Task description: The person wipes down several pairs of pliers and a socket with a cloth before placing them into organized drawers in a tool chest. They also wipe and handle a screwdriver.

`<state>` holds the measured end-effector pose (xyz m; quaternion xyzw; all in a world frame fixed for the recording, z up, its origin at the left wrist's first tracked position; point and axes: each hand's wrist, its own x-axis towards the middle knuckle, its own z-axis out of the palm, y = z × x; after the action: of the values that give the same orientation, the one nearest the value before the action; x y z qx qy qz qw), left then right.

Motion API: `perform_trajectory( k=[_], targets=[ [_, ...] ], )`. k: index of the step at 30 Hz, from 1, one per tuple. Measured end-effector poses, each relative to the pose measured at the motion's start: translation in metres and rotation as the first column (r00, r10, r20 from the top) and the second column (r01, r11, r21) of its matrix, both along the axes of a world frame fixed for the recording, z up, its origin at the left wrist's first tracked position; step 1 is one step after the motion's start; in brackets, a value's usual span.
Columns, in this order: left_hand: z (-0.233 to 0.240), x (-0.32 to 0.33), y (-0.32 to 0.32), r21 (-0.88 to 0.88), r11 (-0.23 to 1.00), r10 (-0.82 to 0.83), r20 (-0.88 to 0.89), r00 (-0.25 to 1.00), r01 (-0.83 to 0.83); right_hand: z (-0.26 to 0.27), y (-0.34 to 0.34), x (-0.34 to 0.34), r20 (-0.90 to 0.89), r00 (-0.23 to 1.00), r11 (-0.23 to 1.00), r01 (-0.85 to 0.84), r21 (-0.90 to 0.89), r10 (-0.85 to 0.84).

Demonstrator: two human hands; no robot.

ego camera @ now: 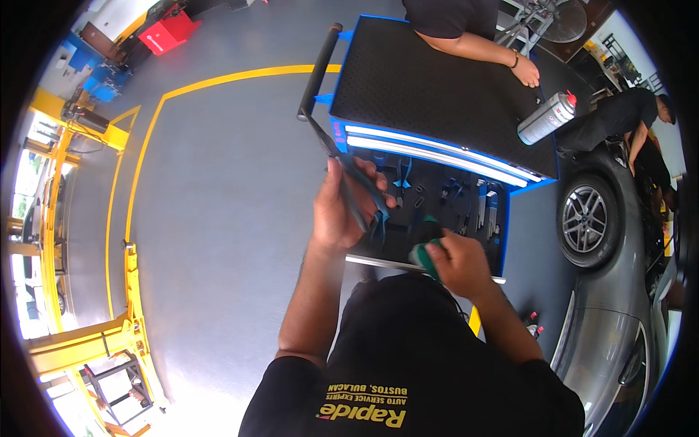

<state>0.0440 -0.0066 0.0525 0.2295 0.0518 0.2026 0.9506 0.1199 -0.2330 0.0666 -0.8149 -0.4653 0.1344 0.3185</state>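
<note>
My left hand (349, 205) holds long-nosed pliers (355, 188), their dark jaws pointing up and left and their handles across the palm. Lower right, my right hand (461, 262) grips a green and dark cloth (428, 254), blurred, in front of the open tool drawer (501, 240). In the drawer lie blue-handled pliers (403, 172) and several blue-handled tools (486, 207). The cloth and my left hand hide part of the drawer. An aerosol can with a red cap (548, 118) stands on the cabinet's black top (415, 82).
A co-worker's arm (475, 52) reaches over the cabinet top. Another person (617, 123) bends beside a grey car (606, 311) at the right. The cabinet's side handle (319, 74) juts out left. Yellow lift parts (131, 295) stand at the far left.
</note>
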Motion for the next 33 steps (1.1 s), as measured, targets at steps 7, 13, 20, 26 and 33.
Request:
perform_trajectory(
  k=[7,13,20,26,33],
  targets=[
    [-0.043,-0.014,0.01,0.272,0.951,-0.012,-0.438,0.899,0.145,-0.184,-0.102,0.059,-0.03,0.951,0.87,0.267,-0.414,-0.307],
    [-0.128,-0.066,-0.011,0.402,0.698,0.115,-0.879,0.462,0.592,-0.251,-0.157,0.014,0.18,0.949,0.732,0.314,-0.604,-0.258],
    [-0.214,-0.046,0.004,0.572,0.317,0.362,-0.81,0.461,0.757,-0.26,-0.151,-0.002,0.241,0.871,0.687,0.487,-0.539,-0.428],
    [-0.129,0.048,0.065,0.27,-0.356,0.413,-0.813,0.41,0.895,-0.261,-0.166,-0.027,0.294,0.849,0.687,0.528,-0.498,-0.439],
    [-0.122,0.157,0.064,-0.055,-0.436,0.38,-0.916,0.128,0.898,-0.26,-0.166,-0.046,0.329,0.806,0.666,0.592,-0.453,-0.492]
  ],
)
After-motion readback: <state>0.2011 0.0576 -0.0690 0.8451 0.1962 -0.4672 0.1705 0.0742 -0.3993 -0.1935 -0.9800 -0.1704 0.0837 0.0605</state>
